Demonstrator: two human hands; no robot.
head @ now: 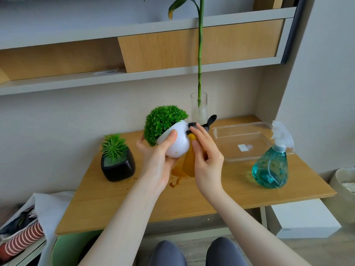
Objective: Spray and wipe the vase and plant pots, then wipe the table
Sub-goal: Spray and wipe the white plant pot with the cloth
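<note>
Where brown liquid pools, wooden table [230, 181].

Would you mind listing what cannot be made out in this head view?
- Far side of the white pot: hidden by the pot itself and the left hand.
- Most of the yellow cloth: covered by the right hand.
- Bamboo stalk top: cut off by the upper edge.
- Label in the clear tray: too small to read.

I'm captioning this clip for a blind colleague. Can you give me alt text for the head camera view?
The left hand holds a tilted white plant pot above a wooden table while the right hand wipes it with an orange cloth. On the table stand a black pot, a glass vase and a spray bottle.
</note>
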